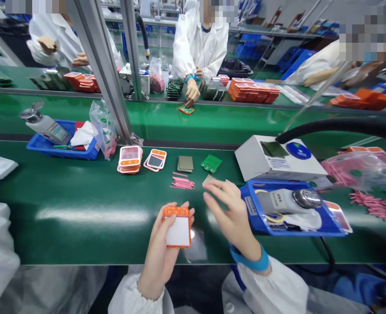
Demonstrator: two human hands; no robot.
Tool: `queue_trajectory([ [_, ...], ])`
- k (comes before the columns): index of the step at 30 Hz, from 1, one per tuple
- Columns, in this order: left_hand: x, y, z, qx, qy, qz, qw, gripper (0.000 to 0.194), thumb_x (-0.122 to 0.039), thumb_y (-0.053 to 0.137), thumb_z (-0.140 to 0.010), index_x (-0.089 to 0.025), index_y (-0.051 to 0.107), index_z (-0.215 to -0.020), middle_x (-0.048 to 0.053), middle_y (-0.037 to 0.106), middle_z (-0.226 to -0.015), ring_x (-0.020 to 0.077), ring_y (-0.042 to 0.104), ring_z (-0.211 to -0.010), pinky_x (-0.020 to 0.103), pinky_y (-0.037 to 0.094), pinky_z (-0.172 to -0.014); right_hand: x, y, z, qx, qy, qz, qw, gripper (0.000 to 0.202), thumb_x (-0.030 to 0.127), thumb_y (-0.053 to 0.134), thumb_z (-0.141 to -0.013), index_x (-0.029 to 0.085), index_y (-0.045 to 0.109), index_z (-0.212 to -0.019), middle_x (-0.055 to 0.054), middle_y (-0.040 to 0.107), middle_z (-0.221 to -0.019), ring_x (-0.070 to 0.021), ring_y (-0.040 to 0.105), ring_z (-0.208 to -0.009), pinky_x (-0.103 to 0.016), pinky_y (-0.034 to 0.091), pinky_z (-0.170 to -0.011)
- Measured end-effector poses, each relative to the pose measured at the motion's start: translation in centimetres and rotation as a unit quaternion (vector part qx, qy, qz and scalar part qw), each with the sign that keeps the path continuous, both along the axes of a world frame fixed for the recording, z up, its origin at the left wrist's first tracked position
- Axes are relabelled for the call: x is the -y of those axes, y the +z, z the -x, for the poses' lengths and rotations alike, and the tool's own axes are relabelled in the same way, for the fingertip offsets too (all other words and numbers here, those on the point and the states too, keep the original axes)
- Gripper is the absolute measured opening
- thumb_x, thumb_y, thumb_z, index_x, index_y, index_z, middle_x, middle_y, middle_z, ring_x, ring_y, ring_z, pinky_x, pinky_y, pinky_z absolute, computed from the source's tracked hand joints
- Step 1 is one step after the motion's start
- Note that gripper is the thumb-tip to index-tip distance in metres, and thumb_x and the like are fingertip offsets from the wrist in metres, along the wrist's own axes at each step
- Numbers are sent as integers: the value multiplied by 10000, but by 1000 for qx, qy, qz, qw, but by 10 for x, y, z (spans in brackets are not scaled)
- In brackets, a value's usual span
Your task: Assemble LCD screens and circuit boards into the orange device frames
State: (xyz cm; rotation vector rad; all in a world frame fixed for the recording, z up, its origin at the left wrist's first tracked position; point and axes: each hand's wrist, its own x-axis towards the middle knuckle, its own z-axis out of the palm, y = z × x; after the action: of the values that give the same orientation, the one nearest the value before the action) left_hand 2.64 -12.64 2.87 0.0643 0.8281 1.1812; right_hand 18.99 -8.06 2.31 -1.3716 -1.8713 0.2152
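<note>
Your left grip is closed on the orange-framed case, lower centre, white panel in place; your right grip is half open, hold on the beige pad unclear, pink strips and circuit board lying apart.

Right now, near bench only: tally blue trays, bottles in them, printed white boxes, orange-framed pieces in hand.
Blue trays: 2
Bottles: 2
Printed white box: 1
Orange-framed piece in left hand: 1
Total: 6
</note>
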Motion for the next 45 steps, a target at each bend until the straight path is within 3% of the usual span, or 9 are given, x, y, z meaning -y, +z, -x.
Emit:
queue_trajectory([
  [4, -4, -2, 12, 82, -5, 3, 997, 217, -205, 543, -824, -160, 594, -1029, 137, 667, -1200, 345, 648, -1068, 565, 380, -1047, -51, -16, -1, -8, -58, 39, 998, 200, 225, 465, -901, 193, 651, -970, -113, 685, -1051, -246, 621, -1019, -438, 484, -883],
  [10, -8, -22, 37, 210, -55, -10, 976, 328, -263, 561, -761, -141, 683, -1040, 190, 600, -1296, 418, 535, -1206, 635, 301, -1063, -97, -34, 22, 91, 27, 66, 993, 214, 148, 485, -872, 199, 640, -1011, -132, 630, -1255, -315, 527, -1231, -663, 175, -1079],
  [14, -9, -33, 52, 221, -52, -30, 973, 390, -272, 538, -793, -127, 679, -1126, 239, 556, -1326, 393, 468, -1279, 581, 291, -1092, -90, -33, 25, 119, 50, 67, 989, 239, 172, 457, -919, 181, 600, -1109, -140, 621, -1270, -298, 505, -1263, -646, 129, -1105],
  [21, -13, -40, 59, 227, -36, -35, 973, 376, -241, 555, -775, -105, 700, -1094, 263, 576, -1289, 368, 456, -1291, 483, 268, -1130, -4, -27, 8, 104, 131, 80, 983, 178, 273, 477, -958, 214, 616, -1053, -90, 667, -1212, -223, 602, -1147, -520, 302, -1079],
  [24, -15, -40, 53, 210, -33, -17, 977, 368, -241, 582, -744, -117, 705, -1068, 257, 601, -1261, 375, 477, -1273, 493, 283, -1116, 11, -33, -1, 140, 125, 76, 979, 223, 261, 452, -968, 184, 598, -1117, -113, 658, -1229, -235, 594, -1163, -513, 322, -1064],
  [29, -19, -37, 37, 188, -44, -1, 981, 319, -230, 601, -709, -146, 697, -1001, 210, 671, -1168, 373, 549, -1209, 530, 297, -1090, -24, -36, -1, 183, 40, 44, 981, 246, 213, 414, -967, 183, 636, -1067, -111, 688, -1167, -240, 630, -1067, -429, 427, -872],
  [36, -21, -35, 27, 108, -55, -10, 993, 327, -202, 583, -701, -155, 587, -1025, 211, 691, -1118, 374, 624, -1104, 557, 308, -1057, -93, -39, 17, 200, 45, 44, 978, 301, 159, 385, -952, 156, 577, -1183, -153, 602, -1301, -282, 504, -1268, -554, 304, -1027],
  [41, -17, -36, 24, 70, -64, -11, 995, 376, -189, 563, -717, -161, 493, -1085, 221, 676, -1141, 369, 629, -1097, 528, 350, -1022, -104, -54, 15, 203, 49, 43, 977, 309, 124, 367, -941, 175, 592, -1146, -134, 624, -1280, -270, 533, -1247, -604, 251, -1066],
  [45, -17, -37, 22, 60, -71, -15, 996, 385, -178, 548, -723, -163, 465, -1099, 211, 682, -1130, 362, 637, -1084, 518, 357, -1013, -103, -56, 12, 202, 54, 33, 977, 283, 118, 389, -935, 183, 625, -1077, -115, 661, -1227, -256, 571, -1203, -611, 183, -1106],
])
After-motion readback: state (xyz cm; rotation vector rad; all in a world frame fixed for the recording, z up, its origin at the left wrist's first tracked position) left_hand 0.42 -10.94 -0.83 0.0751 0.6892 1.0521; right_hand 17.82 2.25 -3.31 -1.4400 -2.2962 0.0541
